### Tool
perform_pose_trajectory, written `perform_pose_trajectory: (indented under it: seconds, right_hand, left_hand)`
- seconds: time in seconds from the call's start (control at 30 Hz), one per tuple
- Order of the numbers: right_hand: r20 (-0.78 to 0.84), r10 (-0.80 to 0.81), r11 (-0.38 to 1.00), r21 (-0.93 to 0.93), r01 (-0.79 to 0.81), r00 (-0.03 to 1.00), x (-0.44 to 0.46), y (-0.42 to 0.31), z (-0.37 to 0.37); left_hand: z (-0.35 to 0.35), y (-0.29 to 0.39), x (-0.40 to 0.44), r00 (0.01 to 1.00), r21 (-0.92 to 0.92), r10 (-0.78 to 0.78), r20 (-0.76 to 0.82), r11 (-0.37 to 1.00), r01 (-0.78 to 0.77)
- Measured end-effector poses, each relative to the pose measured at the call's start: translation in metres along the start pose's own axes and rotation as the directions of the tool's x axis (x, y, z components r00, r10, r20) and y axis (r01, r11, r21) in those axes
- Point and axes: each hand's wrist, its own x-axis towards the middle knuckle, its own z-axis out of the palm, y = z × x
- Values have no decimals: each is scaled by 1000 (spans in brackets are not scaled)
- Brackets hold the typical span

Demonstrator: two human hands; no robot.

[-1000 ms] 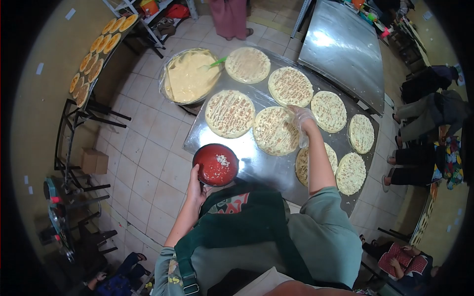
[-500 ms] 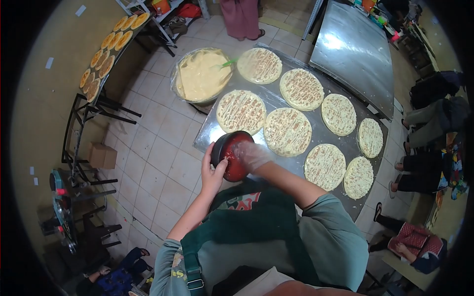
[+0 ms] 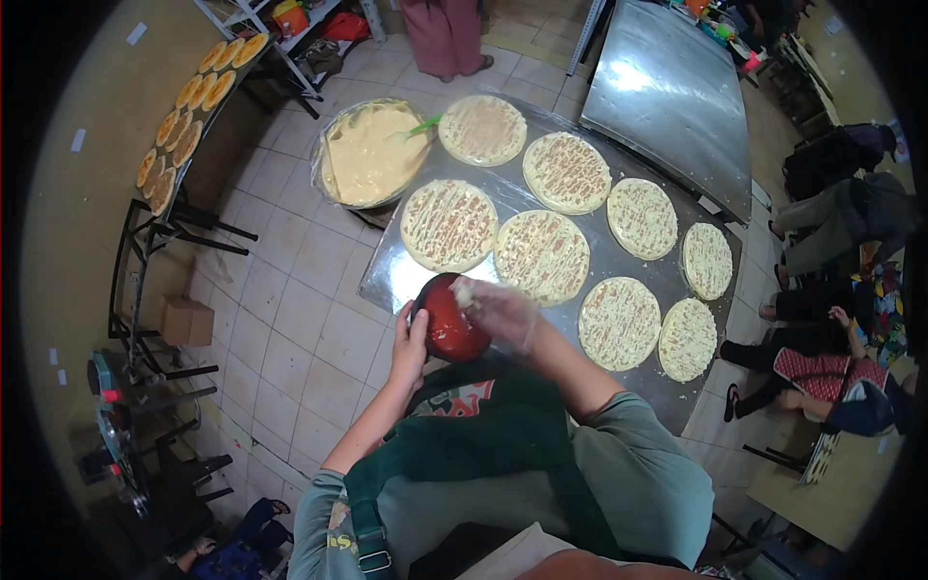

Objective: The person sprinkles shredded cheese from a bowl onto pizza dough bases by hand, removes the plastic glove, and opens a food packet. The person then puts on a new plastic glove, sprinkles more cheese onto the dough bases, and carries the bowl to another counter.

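My left hand (image 3: 410,340) grips the rim of a round bowl (image 3: 452,333), red inside and dark outside, tilted a little. White crumbs stick to the bowl's inner wall. In a clear plastic glove, my right hand (image 3: 491,307) is over the bowl's right edge, fingers drawn together around a white crumbly clump (image 3: 464,292). Several round flat breads lie on the metal table (image 3: 382,266). The nearest ones, a streaked round (image 3: 541,257) and another round (image 3: 449,225), are beyond the bowl. A paler round (image 3: 619,324) lies to the right.
A plastic-lined basin of yellow batter (image 3: 372,155) with a green-handled utensil stands at the table's far left. Behind the table is a bare metal surface (image 3: 667,97). A narrow table with browned rounds (image 3: 196,92) runs along the left wall. Other people stand at right and top.
My right hand moved from the rounds back into the bowl, then lifted slightly to its edge with a white clump. The bowl has tilted. A person at right has shifted.
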Motion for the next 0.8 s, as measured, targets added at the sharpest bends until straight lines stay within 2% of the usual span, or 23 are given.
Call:
perform_pose_trajectory:
  seconds: [0.03, 0.07, 0.1, 0.13, 0.2, 0.27, 0.3, 0.33, 0.37, 0.4, 0.43, 0.5, 0.53, 0.63, 0.7, 0.73, 0.8]
  right_hand:
    - [-107, -49, 997, -57, 43, 993, 2, -12, -11]
    - [-33, -77, 993, -94, 73, 996, 5, -25, -39]
    - [-213, -232, 945, -281, 168, 949, 2, -34, -38]
    - [-240, -283, 864, -483, 139, 929, 5, -50, -53]
    - [-519, -441, 736, -676, -36, 733, 4, -76, -30]
    - [-399, -564, 469, -875, -117, 723, 10, -94, -41]
    - [-397, -562, 468, -876, -117, 726, 17, -103, -51]
    - [-226, -647, 73, -969, -237, 728, 26, -112, -66]
    - [-36, -657, -332, -884, -331, 753, 34, -119, -80]
    - [-39, -571, -396, -862, -316, 820, 38, -125, -85]
    - [-39, -566, -397, -863, -314, 823, 42, -128, -90]
    - [-186, -549, -521, -685, -508, 815, 43, -131, -74]
    - [-186, -545, -524, -686, -505, 818, 43, -130, -71]
    - [-235, -538, -461, -722, -516, 809, 34, -122, -63]
    - [-245, -458, -290, -868, -404, 855, 24, -114, -54]
    - [-239, -452, -298, -868, -398, 860, 22, -112, -63]
    - [32, -557, -399, -886, -234, 830, 21, -109, -67]
  left_hand:
    - [-4, 4, -4, 1000, 0, -1, 1, 1000, 1]
    - [-8, 10, -7, 999, 11, -37, -40, 999, 38]
    - [-14, 12, -9, 994, 21, -72, -82, 997, 74]
    - [-20, 9, -8, 994, 43, -64, -93, 997, 68]
    - [-26, 10, -12, 988, 28, -77, -131, 996, 81]
    - [-30, 11, -16, 985, -1, -99, -138, 995, 99]
    - [-31, 10, -17, 985, -2, -98, -141, 995, 99]
    - [-32, 7, -17, 985, -13, -93, -144, 996, 92]
    - [-33, 5, -17, 985, -23, -87, -147, 996, 85]
    - [-33, 4, -18, 985, -26, -87, -151, 996, 84]
    - [-33, 3, -19, 984, -37, -91, -150, 996, 86]
    - [-34, 1, -20, 984, -52, -94, -154, 995, 87]
    - [-35, 0, -21, 982, -51, -106, -157, 994, 99]
    - [-43, -7, -24, 976, -70, -133, -175, 990, 122]
    - [-53, -15, -27, 971, -89, -144, -190, 988, 129]
    - [-59, -20, -29, 967, -95, -141, -210, 988, 124]
    - [-74, -36, -34, 960, -120, -124, -252, 988, 96]
